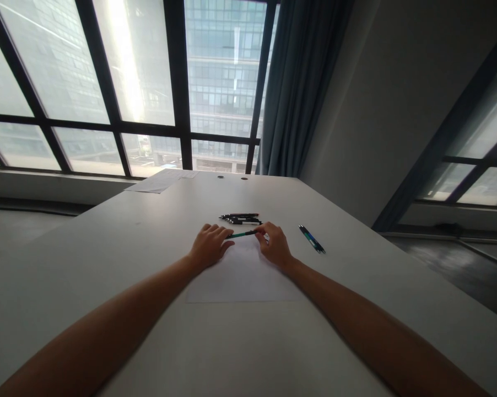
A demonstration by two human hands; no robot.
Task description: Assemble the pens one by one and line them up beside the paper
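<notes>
Both of my hands hold one green pen [243, 234] level above a white sheet of paper [240, 278] on the table. My left hand [209, 245] pinches its left end and my right hand [275, 244] grips its right end. Just beyond the hands lies a small bunch of black pens [241, 219]. Two blue-green pens [312, 239] lie side by side to the right of my right hand.
The white table [108, 264] reaches to a large window. A few sheets of paper [160, 181] lie at its far left edge, and two round cable holes [232, 177] sit near the far edge. A blue curtain [298, 88] hangs at the back right.
</notes>
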